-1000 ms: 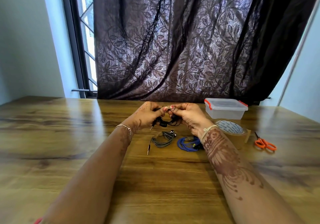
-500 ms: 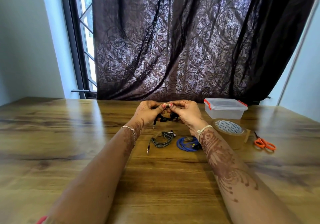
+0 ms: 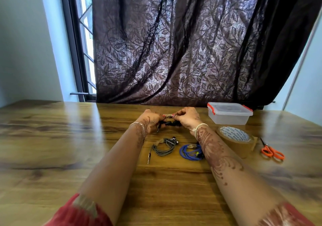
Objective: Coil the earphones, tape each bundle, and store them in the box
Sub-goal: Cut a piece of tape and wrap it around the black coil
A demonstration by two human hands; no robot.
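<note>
Earphones (image 3: pixel 169 123), black, sit mid-frame over the bench (image 3: pixel 69 138), long axis left-right, strung between your left grip (image 3: pixel 151 122) and right grip (image 3: pixel 187 119); both clasp them, equally near, tape strip (image 3: pixel 168 115) just above.

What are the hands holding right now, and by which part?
The left hand and right hand grip the coiled black earphones by opposite ends, their fingertips pinching what looks like a tape strip just above the bundle.
</note>
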